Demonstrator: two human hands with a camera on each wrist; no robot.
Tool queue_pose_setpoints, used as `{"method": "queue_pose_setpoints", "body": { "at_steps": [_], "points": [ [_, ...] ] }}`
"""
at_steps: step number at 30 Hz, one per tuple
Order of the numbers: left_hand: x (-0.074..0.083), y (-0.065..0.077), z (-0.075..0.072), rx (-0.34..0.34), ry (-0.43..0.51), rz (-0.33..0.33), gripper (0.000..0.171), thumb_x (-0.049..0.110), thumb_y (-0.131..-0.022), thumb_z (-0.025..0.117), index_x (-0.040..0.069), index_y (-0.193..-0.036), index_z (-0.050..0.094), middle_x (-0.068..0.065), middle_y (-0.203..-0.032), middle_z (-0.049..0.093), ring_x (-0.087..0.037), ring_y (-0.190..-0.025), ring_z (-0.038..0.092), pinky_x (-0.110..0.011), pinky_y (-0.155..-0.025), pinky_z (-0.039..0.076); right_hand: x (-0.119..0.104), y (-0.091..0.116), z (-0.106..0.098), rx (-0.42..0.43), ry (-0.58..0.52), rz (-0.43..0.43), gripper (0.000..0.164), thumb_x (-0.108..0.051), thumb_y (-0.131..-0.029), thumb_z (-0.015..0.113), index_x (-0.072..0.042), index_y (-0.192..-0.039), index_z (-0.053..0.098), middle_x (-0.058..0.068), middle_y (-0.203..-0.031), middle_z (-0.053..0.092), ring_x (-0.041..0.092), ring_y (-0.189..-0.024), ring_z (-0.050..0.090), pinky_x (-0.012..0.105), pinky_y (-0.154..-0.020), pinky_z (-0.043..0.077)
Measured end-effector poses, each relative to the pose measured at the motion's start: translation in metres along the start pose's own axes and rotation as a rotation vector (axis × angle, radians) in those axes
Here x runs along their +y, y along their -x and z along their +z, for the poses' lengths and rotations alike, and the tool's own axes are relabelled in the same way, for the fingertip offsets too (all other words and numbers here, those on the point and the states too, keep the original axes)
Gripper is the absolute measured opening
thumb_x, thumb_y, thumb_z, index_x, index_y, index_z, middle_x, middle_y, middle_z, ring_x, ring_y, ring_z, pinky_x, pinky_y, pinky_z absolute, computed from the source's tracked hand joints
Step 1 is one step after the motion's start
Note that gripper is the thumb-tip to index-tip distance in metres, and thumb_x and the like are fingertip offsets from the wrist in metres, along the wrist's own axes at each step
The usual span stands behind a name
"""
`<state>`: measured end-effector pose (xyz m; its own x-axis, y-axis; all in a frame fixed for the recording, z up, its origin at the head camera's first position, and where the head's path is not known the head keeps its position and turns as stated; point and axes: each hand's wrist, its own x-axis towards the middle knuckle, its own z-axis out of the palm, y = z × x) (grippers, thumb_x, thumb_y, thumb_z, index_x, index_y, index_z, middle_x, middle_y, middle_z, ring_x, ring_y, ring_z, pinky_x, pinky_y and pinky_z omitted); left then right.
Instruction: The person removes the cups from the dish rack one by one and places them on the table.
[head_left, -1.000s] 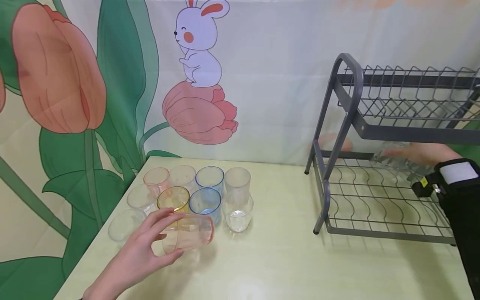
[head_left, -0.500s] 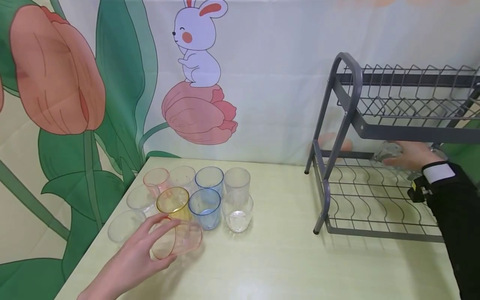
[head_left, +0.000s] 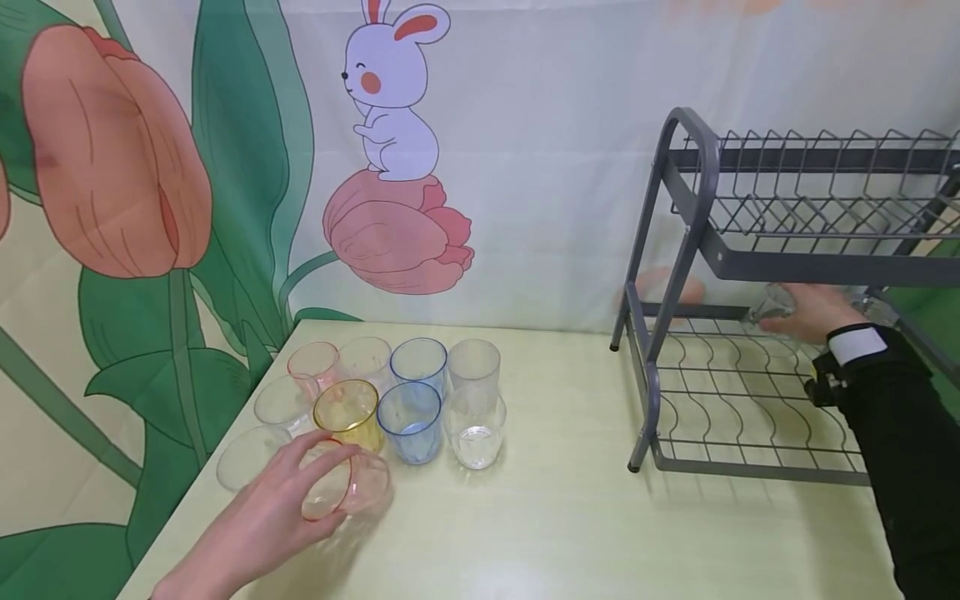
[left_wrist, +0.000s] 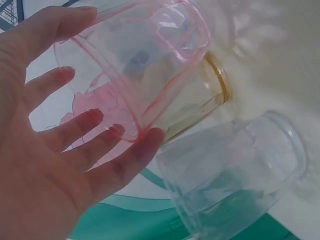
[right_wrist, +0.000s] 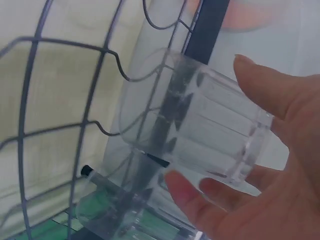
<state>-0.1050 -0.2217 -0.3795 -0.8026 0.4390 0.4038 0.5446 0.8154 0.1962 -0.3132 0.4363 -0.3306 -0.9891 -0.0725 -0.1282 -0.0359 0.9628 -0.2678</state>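
My left hand (head_left: 273,496) holds a pink-tinted clear glass (head_left: 367,483) by its rim, between thumb and fingers. The glass leans with its mouth toward my palm, low over the table in front of a yellow glass (head_left: 347,417). In the left wrist view, the yellow glass (left_wrist: 220,80) and a clear tumbler (left_wrist: 235,175) stand beside the pink one. Under the rack's upper shelf, my right hand (head_left: 813,312) grips a clear ribbed glass (right_wrist: 215,120) near its base, its mouth toward the lower wires. A second clear glass (right_wrist: 150,215) sits close beside it.
A dark two-tier wire dish rack (head_left: 750,475) stands at the right. Several glasses are grouped at the table's left, among them a blue glass (head_left: 411,425) and a clear round-bottomed glass (head_left: 477,442). A printed curtain (head_left: 547,167) hangs behind the table (head_left: 555,533).
My left hand has brought the pink glass down and left, turning its base from rightward to more downward. My right hand has shifted slightly left under the shelf with the clear glass.
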Motion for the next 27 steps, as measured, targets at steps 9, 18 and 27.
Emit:
{"method": "queue_pose_setpoints", "body": {
  "at_steps": [9,18,27],
  "points": [
    [-0.007,-0.006,-0.001,-0.072,0.015,-0.026,0.062,0.016,-0.066,0.088,0.011,-0.123,0.064,-0.015,-0.126,0.054,-0.034,-0.111,0.055,-0.047,-0.079,0.054,-0.003,0.001,0.005,0.1,0.012,-0.044,0.067,-0.021,-0.098,0.059,0.014,-0.145,0.026,0.042,-0.142,0.024,0.06,-0.128,0.023,0.07,-0.099,0.025],
    [-0.007,-0.009,0.003,-0.158,-0.004,-0.094,0.062,0.015,-0.067,0.084,0.011,-0.126,0.064,-0.017,-0.13,0.052,-0.036,-0.115,0.052,-0.045,-0.068,0.054,-0.008,0.001,0.008,0.121,0.021,-0.008,0.057,-0.016,-0.097,0.059,0.014,-0.14,0.035,0.042,-0.137,0.032,0.059,-0.121,0.034,0.067,-0.096,0.032],
    [-0.001,-0.014,0.002,-0.15,-0.017,-0.181,0.059,0.016,-0.072,0.08,0.012,-0.128,0.062,-0.016,-0.128,0.053,-0.038,-0.111,0.053,-0.048,-0.054,0.052,-0.012,0.003,0.009,0.118,-0.003,-0.002,0.056,-0.015,-0.097,0.06,0.01,-0.141,0.035,0.042,-0.139,0.029,0.06,-0.125,0.028,0.068,-0.094,0.033]
  ]
}}
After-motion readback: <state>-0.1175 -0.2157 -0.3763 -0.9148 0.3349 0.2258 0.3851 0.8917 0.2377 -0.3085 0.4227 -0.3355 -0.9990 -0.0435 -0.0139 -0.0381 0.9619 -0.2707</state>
